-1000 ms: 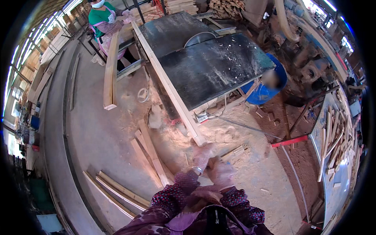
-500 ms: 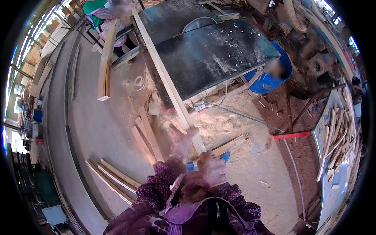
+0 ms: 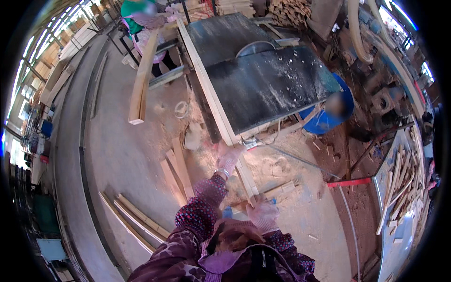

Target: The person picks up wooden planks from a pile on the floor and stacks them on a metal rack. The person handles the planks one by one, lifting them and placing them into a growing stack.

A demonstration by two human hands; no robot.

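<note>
One long, pale wooden board (image 3: 206, 84) shows in the head view: right hand (image 3: 263, 217) holding its near end, left hand (image 3: 229, 156) wrapped just ahead. Farther ahead, it lies along the flat black table (image 3: 263, 96); sweaty, slipping fingers could let it swing.

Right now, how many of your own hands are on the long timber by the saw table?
2. The left hand is on the long timber, just this side of the black table; the right hand holds the near end. Some fingers are hidden.
</note>
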